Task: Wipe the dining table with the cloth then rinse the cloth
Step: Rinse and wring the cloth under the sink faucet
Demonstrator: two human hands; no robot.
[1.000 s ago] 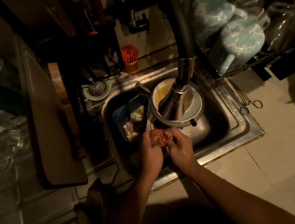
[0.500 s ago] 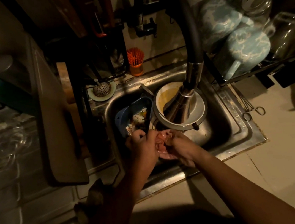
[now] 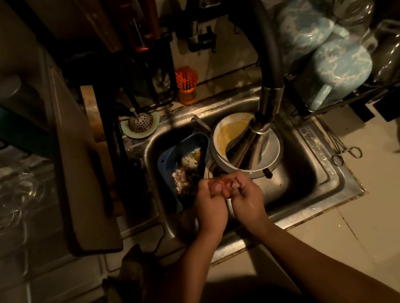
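Left hand (image 3: 209, 208) and right hand (image 3: 246, 201) were pressed together over the near side of the steel sink (image 3: 323, 181). Both were curled tight round a bunched pink cloth (image 3: 224, 186), little of it showing. At 10 o'clock from the hands sat a blue tub (image 3: 167, 159) of food scraps. At 12 to 1 o'clock was a white bowl (image 3: 227, 135) with yellow residue, faucet head (image 3: 251, 145) over it. Forceps (image 3: 345, 152) lay at 2 to 3 o'clock by the sink rim. Farther back: strainer plug (image 3: 140, 122) at 11, orange brush (image 3: 186, 82) at 12, blue marbled mugs (image 3: 335, 69) racked at 1.
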